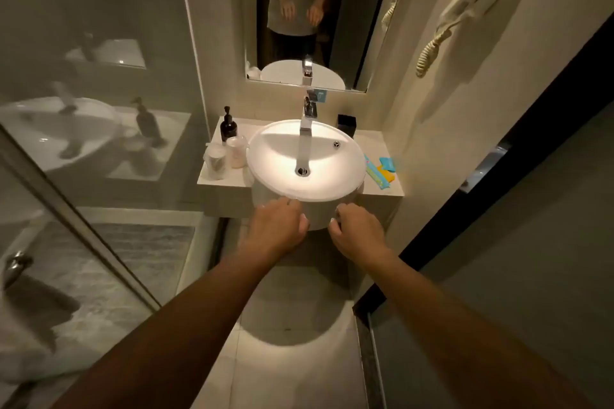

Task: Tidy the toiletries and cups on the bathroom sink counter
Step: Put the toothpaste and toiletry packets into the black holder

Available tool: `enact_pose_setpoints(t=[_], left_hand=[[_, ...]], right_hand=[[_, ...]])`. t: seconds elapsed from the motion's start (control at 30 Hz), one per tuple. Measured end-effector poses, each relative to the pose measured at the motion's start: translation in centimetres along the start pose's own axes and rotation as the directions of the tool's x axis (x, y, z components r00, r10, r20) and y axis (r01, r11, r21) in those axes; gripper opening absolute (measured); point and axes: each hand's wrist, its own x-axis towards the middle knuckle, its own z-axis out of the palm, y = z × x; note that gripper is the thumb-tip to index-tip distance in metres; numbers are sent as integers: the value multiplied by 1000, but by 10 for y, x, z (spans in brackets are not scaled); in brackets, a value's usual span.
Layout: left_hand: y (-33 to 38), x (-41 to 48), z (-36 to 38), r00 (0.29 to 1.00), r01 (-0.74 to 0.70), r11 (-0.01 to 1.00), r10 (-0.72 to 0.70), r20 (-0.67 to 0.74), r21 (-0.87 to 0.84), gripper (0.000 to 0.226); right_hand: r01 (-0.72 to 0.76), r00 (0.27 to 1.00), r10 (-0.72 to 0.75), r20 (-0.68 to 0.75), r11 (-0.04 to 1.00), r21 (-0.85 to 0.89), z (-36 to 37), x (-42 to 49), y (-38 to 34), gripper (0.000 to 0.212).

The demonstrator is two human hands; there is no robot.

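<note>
Two bare hands hung in front of the basin, nothing held, so tidying looked not yet started; call it the approach step.

Going left to right. Glass shower panel (pixel 83 143) at far left. On the left wing of the counter (pixel 229 178): two wrapped cups (pixel 215 161) and (pixel 236 152) upright, side by side, near the front edge; black pump bottle (pixel 228 126) upright just behind them, nozzle seemingly aimed left, though it was small and dim. Round white sink (pixel 305 159) in the middle, tap (pixel 307 123) at the back, spout pointing toward the person. Left hand (pixel 277 231) below the basin's front rim, fingers loosely spread, fingertips at or just short of the rim, empty. Right hand (pixel 357 232) just beside it, fingers curled narrow, empty as far as could be seen. Black box (pixel 347 125) at back right.

Right wing held the loose toiletries: a long green-blue tube (pixel 375 176) lying flat against the basin, long axis running back-to-front, slightly angled out toward the front right; a yellow packet (pixel 388 175) partly under or beside it; a blue packet (pixel 388 164) flat just behind.

Next move, by my judgement: right hand reaches up and right over the counter edge to the tube, pinching across its short axis.
</note>
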Motion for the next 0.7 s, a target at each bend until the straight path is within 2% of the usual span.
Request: enact_pose_setpoints(t=[0.13,0.47,0.7], left_hand=[[-11,7,12,999,-13,999,11,39,39,25],[-12,55,47,994,-35,999,33,109,17,25],[7,111,87,978,40,998,-48,203,43,24]], right_hand=[[-60,996,61,65,998,-17,7,3,-5,23],[-89,984,93,154,996,-32,37,45,23,22],[-68,978,69,199,998,-7,54,104,74,19]])
